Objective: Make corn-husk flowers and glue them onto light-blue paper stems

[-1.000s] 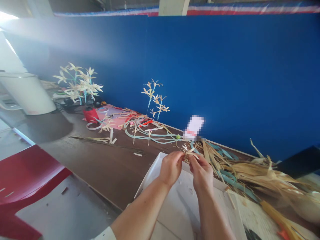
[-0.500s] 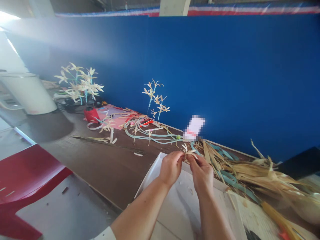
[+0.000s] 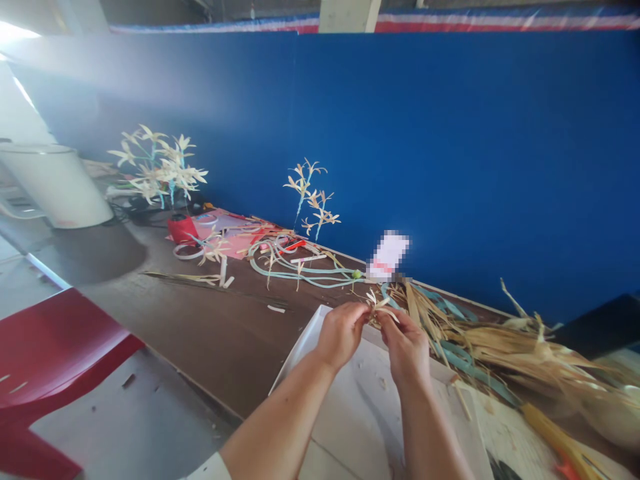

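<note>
Between my two hands is a small pale flower (image 3: 379, 303) made of dried husk-like strips, its petals pointing up and to the right. My left hand (image 3: 343, 333) pinches it from the left, fingers closed near its base. From the other side my right hand (image 3: 406, 343) has thumb and fingertips closed on its petals. The fingers hide the lower part of the flower. Both hands are above the far end of a shallow white tray (image 3: 295, 353), which holds a few small scraps.
Dried husk strips (image 3: 500, 340) pile up at right, near a yellow-handled tool (image 3: 555, 433). Pale blue cords (image 3: 310, 272) lie beyond the tray. Finished-looking flowers (image 3: 170, 170) stand at left in a red holder (image 3: 183, 229), near a white jug (image 3: 60, 187). A blue partition (image 3: 450, 147) backs the table.
My right hand has shifted very slightly to the right and down, and the petals have tilted a little. My left hand keeps its pinch almost in place.
</note>
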`<state>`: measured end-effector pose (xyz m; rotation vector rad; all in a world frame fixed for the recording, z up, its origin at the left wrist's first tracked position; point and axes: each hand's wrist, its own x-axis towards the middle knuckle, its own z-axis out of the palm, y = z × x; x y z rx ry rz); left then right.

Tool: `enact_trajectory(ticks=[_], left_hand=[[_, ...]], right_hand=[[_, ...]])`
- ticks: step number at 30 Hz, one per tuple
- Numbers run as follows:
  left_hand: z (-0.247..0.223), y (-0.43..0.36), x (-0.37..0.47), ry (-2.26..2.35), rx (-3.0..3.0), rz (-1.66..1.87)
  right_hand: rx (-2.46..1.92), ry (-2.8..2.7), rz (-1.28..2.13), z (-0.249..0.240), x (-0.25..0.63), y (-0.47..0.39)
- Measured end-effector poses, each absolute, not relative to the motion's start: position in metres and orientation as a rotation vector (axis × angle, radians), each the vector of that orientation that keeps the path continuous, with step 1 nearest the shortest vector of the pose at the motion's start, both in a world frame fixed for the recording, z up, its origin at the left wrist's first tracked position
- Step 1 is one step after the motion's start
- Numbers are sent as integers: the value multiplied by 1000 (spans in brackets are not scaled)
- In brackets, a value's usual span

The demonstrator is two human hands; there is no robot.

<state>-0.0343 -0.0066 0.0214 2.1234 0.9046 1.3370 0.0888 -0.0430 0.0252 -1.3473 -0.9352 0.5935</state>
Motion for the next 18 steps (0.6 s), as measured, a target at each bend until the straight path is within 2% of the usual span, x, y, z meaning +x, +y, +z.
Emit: enact_trajectory(ticks=[18], left_hand=[[22,-9,-35,991,2076,1320]], right_hand=[[-1402,-1059,560,27,88,-45]])
